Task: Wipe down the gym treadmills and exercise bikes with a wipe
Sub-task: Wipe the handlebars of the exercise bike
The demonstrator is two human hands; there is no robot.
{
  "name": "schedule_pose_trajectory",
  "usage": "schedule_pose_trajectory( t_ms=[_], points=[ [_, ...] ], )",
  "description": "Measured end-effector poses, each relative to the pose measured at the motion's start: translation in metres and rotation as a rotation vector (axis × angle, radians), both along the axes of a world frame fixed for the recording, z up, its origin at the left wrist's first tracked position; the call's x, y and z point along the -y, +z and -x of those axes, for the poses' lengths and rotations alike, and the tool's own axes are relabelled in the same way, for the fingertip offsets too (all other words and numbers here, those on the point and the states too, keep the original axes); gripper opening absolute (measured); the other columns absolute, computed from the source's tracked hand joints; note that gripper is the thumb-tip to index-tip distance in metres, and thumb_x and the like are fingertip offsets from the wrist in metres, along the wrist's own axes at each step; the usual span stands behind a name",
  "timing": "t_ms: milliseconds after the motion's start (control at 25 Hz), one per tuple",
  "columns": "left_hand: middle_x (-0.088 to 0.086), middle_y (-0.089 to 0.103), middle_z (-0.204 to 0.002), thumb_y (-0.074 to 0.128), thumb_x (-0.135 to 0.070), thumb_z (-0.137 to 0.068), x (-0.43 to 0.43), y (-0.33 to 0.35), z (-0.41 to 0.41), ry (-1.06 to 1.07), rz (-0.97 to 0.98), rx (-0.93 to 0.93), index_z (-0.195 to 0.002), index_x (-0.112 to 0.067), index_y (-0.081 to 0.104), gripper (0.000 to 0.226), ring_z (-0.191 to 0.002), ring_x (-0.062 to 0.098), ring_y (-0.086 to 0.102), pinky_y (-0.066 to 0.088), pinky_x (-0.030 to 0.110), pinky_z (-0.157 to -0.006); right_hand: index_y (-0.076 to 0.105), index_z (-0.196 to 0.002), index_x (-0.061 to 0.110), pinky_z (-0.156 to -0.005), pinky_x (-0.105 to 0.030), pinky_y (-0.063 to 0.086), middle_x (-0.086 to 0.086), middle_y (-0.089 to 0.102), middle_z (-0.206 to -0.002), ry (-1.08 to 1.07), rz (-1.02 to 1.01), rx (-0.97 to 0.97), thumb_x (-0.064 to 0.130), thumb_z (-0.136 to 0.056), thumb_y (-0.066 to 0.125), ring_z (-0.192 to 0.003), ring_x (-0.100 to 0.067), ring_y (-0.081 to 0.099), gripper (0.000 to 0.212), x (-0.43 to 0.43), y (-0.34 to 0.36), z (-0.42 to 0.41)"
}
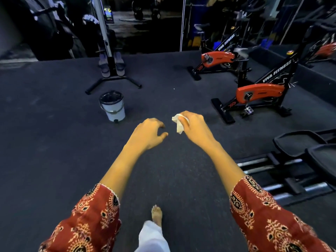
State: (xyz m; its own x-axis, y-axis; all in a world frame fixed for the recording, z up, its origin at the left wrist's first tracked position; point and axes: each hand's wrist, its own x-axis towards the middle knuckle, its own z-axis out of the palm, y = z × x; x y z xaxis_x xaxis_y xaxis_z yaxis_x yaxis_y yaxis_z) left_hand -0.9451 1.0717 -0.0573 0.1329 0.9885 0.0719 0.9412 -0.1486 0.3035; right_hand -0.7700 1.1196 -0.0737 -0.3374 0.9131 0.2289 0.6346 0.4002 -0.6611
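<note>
1. Our bare foot [156, 214] stands on the dark floor [54, 151], below our patterned red sleeves [87, 220].
2. Our left hand [147, 134] hangs with its fingers loosely curled, holding nothing. Just beside it, our right hand [193, 124] pinches the crumpled white wipe [179, 122], which dangles from the fingers above the floor.
3. Ahead to the left we see a small white bin [112, 106], and to the right black foot platforms [298, 142].
4. Farther right stands a red-and-black exercise bike [260, 91], with a second bike [218, 58] behind it, well apart from the wipe.
</note>
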Motion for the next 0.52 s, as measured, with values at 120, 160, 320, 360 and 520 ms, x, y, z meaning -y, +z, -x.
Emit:
schedule_pose_trajectory(
  t_ms=[120, 160, 320, 360, 520],
  points=[
    [0.003, 0.054, -0.132, 0.057, -0.035, -0.093, -0.113, 0.001, 0.018, -0.027, -0.015, -0.002, -0.124, -0.014, 0.060, 0.038, -0.120, 0.021, 0.049, 0.044, 0.037, -0.094, 0.064, -0.106, 0.011, -0.078, -0.047, 0.053, -0.008, 0.065, -0.103, -0.045, -0.001, -0.011, 0.022, -0.102, 0.039, -0.090, -0.025, 0.062, 0.028, -0.110, -0.004, 0.019],
    [0.003, 0.055, -0.131, 0.057, -0.034, -0.093, -0.146, 0.005, 0.025, -0.035, -0.009, -0.006, -0.123, -0.014, 0.060, 0.037, -0.120, 0.021, 0.049, 0.044, 0.037, -0.093, 0.064, -0.107, 0.010, -0.078, -0.047, 0.053, -0.008, 0.065, -0.103, -0.050, -0.002, -0.005, 0.022, -0.102, 0.039, -0.090, -0.024, 0.062, 0.028, -0.140, 0.000, 0.025],
    [0.005, 0.056, -0.129, 0.057, -0.033, -0.092, -0.294, 0.019, 0.046, -0.065, -0.033, -0.015, -0.122, -0.013, 0.060, 0.036, -0.117, 0.022, 0.051, 0.045, 0.037, -0.091, 0.064, -0.108, 0.013, -0.077, -0.047, 0.053, -0.005, 0.064, -0.104, -0.079, -0.032, -0.015, 0.023, -0.103, 0.039, -0.090, -0.022, 0.061, 0.028, -0.275, 0.011, 0.049],
    [0.005, 0.057, -0.128, 0.057, -0.033, -0.092, -0.326, 0.019, 0.046, -0.076, -0.034, -0.007, -0.123, -0.012, 0.060, 0.037, -0.117, 0.023, 0.051, 0.045, 0.037, -0.091, 0.064, -0.108, 0.015, -0.078, -0.047, 0.053, -0.005, 0.065, -0.105, -0.080, -0.029, -0.024, 0.024, -0.103, 0.039, -0.091, -0.022, 0.062, 0.028, -0.306, 0.011, 0.051],
    [0.004, 0.056, -0.131, 0.058, -0.033, -0.092, -0.452, 0.010, 0.046, -0.122, -0.022, -0.022, -0.125, -0.012, 0.060, 0.039, -0.119, 0.022, 0.050, 0.044, 0.036, -0.093, 0.066, -0.107, 0.018, -0.079, -0.048, 0.054, -0.004, 0.067, -0.104, -0.092, -0.029, -0.043, 0.027, -0.103, 0.039, -0.094, -0.022, 0.064, 0.029, -0.428, 0.000, 0.051]
  ],
)
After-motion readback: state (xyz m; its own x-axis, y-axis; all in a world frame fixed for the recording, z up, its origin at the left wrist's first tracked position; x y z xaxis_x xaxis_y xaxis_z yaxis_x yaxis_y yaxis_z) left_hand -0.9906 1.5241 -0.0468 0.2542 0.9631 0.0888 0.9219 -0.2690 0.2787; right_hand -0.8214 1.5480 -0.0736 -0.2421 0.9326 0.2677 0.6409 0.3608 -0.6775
